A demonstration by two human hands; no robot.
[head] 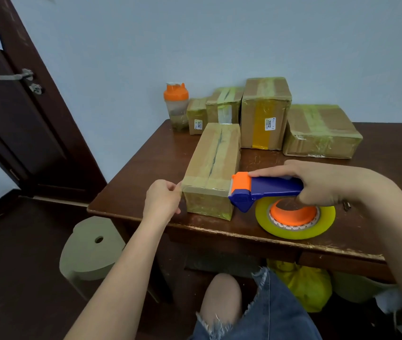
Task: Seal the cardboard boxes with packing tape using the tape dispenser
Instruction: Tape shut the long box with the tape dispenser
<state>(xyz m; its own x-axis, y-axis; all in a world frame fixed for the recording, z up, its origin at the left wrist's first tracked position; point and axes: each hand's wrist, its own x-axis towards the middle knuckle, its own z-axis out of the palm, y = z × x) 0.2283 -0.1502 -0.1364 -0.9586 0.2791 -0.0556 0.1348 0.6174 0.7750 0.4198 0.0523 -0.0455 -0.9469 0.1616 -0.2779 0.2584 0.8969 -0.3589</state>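
Note:
A long cardboard box (213, 165) lies end-on at the front of the brown table (379, 168), with a strip of tape across its near top edge. My right hand (317, 182) grips the blue handle of the tape dispenser (266, 188), index finger along its top. The orange cutter head touches the box's near right corner. The yellow-green tape roll (295, 223) hangs below the handle. My left hand (164, 200) pinches the tape end at the box's near left corner.
Several taped cardboard boxes (265, 114) stand along the wall at the back of the table. An orange-lidded shaker bottle (176, 106) stands at the back left corner. A pale round stool (92, 246) sits left of the table, and a dark door (11, 114) stands behind it.

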